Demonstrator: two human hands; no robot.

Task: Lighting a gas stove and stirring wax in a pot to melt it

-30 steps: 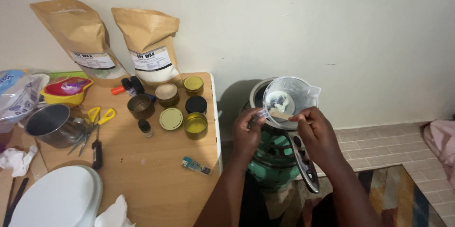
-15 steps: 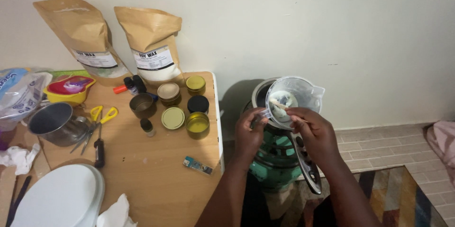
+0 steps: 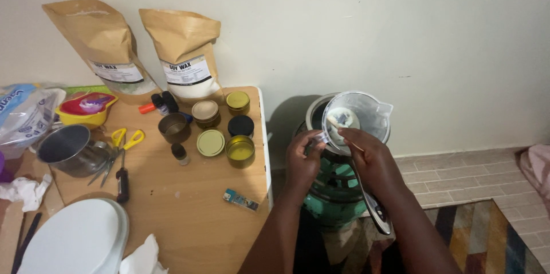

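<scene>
A clear plastic measuring jug [image 3: 358,119] is held tilted above a dark pot [image 3: 318,115] that sits on a green gas stove [image 3: 335,185], just off the right edge of the desk [image 3: 189,211]. The jug's handle is pinched by the left hand [image 3: 303,156], whose grip is clenched on it. A wooden stick [image 3: 344,131] is grasped by the right hand [image 3: 366,156], its tip set inside the jug against a whitish lump of wax [image 3: 344,118] on the jug's inner wall. A long metal pot handle [image 3: 372,205] is seen running down from the stove beneath the right forearm.

Two brown paper pouches [image 3: 183,50] are propped against the wall at the desk's back edge. Near the back right corner, several round gold tins [image 3: 239,151] and a black-lidded tin [image 3: 239,125] are grouped, with small dark bottles [image 3: 162,102] beside them. Yellow-handled scissors [image 3: 117,148] and a steel pot [image 3: 66,148] are placed toward the left edge, a white round lid [image 3: 74,239] at the front left corner, and a small printed packet [image 3: 239,199] near the front right edge.
</scene>
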